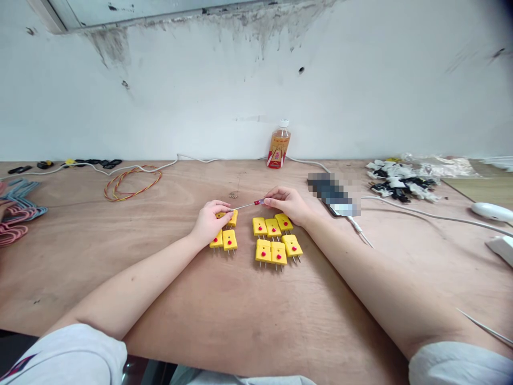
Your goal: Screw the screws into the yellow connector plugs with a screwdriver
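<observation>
My right hand (286, 204) pinches the red-and-clear handle of a small screwdriver (245, 206), its thin shaft pointing left. At the shaft's tip, the thumb and fingers of my left hand (210, 220) close together above some yellow two-pin plugs. Whatever lies between those fingertips is too small to make out. Two yellow plugs with red dots (230, 240) lie just below my left hand, and others are partly covered by it. Below my right hand several more yellow plugs (273, 228) lie in two rows, pins toward me. A few tiny screws (233, 195) lie beyond the shaft.
A drink bottle (279, 145) stands by the wall. A phone (332, 193) with a white cable lies right of my hand. Black and white parts (401, 179) are heaped farther right. Coiled red-yellow wire (132, 183) and pink and blue pieces (22, 206) lie on the left.
</observation>
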Motion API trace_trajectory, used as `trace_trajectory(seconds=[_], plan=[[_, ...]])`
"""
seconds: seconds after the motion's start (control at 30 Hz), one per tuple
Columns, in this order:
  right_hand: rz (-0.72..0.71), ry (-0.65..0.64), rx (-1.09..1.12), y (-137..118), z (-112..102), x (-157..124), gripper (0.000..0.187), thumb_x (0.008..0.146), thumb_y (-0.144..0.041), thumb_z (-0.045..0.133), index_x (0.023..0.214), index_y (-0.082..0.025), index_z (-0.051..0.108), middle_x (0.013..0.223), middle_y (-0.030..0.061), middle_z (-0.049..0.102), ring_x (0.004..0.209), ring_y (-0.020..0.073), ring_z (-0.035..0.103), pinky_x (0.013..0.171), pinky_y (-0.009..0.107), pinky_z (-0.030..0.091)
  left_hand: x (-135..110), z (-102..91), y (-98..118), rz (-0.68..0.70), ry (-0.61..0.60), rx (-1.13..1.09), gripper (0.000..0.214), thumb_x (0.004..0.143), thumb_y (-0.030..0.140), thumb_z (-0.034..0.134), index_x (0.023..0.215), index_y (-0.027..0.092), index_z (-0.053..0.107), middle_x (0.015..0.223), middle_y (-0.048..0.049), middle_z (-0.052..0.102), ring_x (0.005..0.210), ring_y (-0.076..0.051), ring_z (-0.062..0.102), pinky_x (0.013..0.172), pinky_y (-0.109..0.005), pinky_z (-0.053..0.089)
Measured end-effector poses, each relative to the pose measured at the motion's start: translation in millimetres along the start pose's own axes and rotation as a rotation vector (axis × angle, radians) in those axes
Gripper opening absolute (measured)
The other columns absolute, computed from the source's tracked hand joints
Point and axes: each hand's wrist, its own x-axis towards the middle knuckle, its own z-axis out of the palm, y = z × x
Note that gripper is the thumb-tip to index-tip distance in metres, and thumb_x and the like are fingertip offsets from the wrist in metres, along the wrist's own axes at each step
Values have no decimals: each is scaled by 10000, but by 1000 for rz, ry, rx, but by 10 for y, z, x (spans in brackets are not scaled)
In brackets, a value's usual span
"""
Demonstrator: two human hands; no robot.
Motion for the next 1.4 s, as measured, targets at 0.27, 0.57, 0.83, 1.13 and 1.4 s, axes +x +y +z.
trace_trajectory(seconds=[0.27,0.57,0.83,1.13,1.4], plan=[[-27,0,-41,-40,-19,-8,433,630,-532,934,821,-196,738,848,67,804,805,217,743,721,325,575,-12,-6,10,44,12,49,126,864,326,711,851,244,807,1090,-70,755,1093,-272,674,1032,-495,544],[-96,99,66,-230,189,-66,528,639,-534,948,1009,-211,754,1012,98,815,960,266,775,935,442,613,-22,-14,32,90,6,69,122,884,322,698,859,245,789,1084,-65,757,1102,-269,668,1035,-492,538],[-121,199,315,-290,556,-226,539,707,-496,917,1117,-263,656,1169,71,771,1051,238,764,1051,489,601,-34,-14,87,131,-6,23,131,892,352,712,837,241,756,1081,-69,757,1116,-267,664,1051,-493,520],[-275,226,168,-462,520,-272,440,821,-439,819,1200,-263,680,1209,76,769,1081,242,764,973,458,637,-30,-36,98,244,-103,75,227,878,369,745,1054,226,745,1230,-99,755,1247,-298,636,1131,-520,465],[-487,79,-302,-701,339,-376,324,869,-242,698,1186,-229,759,1111,77,804,965,220,784,781,368,670,-38,-23,57,213,-222,215,210,901,350,693,1058,235,771,1301,-101,711,1266,-297,614,1127,-528,459]])
